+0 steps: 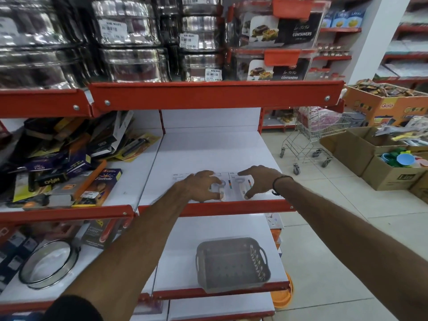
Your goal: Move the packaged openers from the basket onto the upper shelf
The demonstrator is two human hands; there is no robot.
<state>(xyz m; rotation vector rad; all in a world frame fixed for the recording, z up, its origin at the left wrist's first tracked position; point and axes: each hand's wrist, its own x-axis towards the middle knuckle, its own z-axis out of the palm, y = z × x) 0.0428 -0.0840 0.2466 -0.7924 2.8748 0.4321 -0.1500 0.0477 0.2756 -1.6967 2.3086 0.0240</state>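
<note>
Packaged openers on white cards lie flat near the front edge of the upper shelf [208, 154]. My left hand [201, 186] rests on the left packaged opener [221, 185], fingers pressing its card. My right hand [259, 181] rests with spread fingers on the right packaged opener [242, 185], thumb at its near edge. The two cards lie side by side, touching or nearly so. The grey plastic basket [231, 265] stands on the lower shelf below my arms, and nothing shows inside it.
Boxed knives and kitchen tools [64, 163] are heaped on the left part of the same shelf. Steel tins [129, 38] and container boxes [278, 31] fill the shelf above. A small trolley [310, 140] and cardboard boxes [389, 172] stand on the aisle floor at right.
</note>
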